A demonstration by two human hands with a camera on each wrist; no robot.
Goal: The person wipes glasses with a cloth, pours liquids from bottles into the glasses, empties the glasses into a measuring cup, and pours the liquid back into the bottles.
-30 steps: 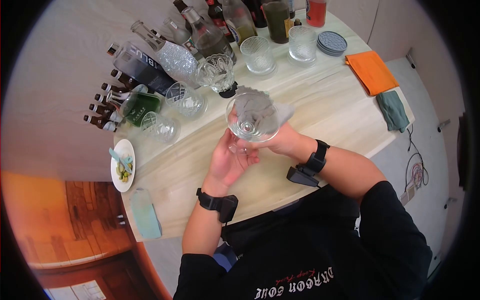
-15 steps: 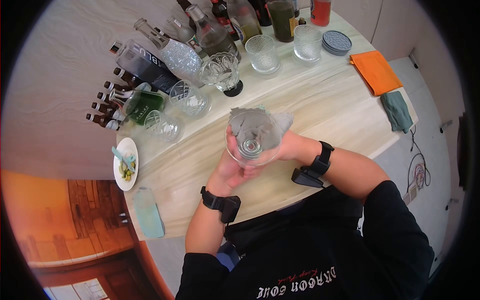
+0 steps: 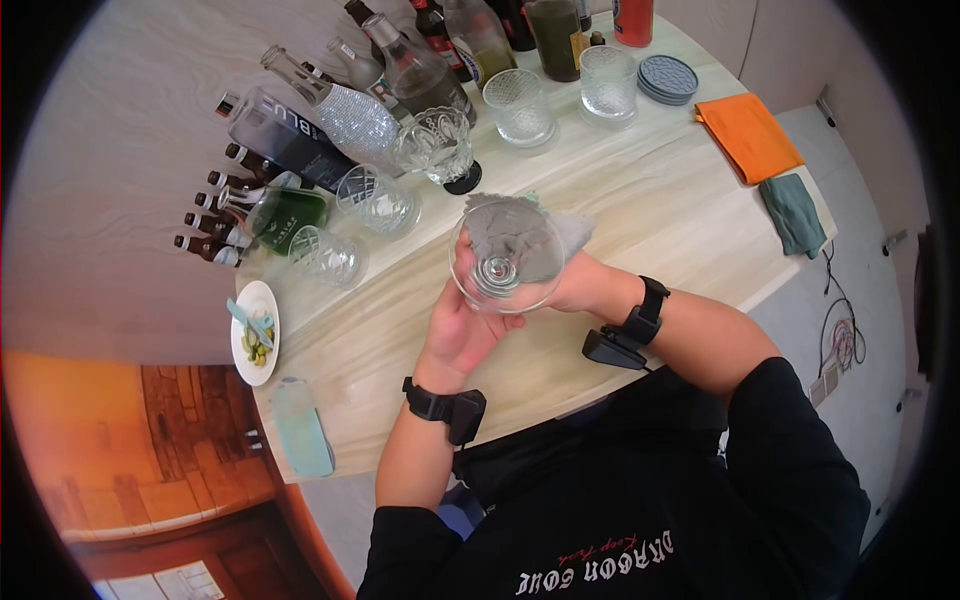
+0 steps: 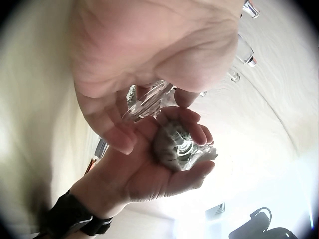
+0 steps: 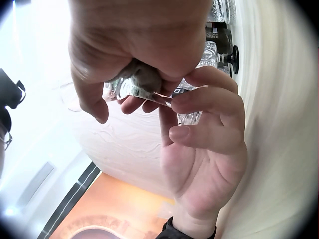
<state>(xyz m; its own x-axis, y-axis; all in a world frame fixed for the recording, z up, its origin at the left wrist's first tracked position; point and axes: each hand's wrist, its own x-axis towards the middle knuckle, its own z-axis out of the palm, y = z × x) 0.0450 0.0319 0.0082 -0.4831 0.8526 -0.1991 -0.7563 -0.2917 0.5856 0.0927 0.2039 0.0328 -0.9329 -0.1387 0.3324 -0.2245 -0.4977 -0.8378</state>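
Observation:
A clear stemmed cocktail glass (image 3: 500,273) is held between both hands above the table, its bowl facing the head camera. My left hand (image 3: 466,336) grips it from below; in the left wrist view its fingers curl around the glass's round foot (image 4: 149,102). My right hand (image 3: 588,284) pinches the bowl through a grey cloth (image 3: 574,233), with the thumb on one side and fingers on the other. Part of the cloth (image 5: 145,77) is bunched at the bowl in the right wrist view. In the head view, the bowl and hands hide the stem and foot.
Behind stand tumblers (image 3: 522,108), a dark-footed glass (image 3: 436,143) and several bottles (image 3: 350,125). Coasters (image 3: 668,77), an orange cloth (image 3: 750,138) and a green cloth (image 3: 793,217) lie right. A plate with green pieces (image 3: 240,365) and a pale green cloth (image 3: 302,428) lie left.
The glass dipped toward my body and then came partly back up. Its foot, visible below the bowl a second ago, is now hidden. Both hands keep holding it.

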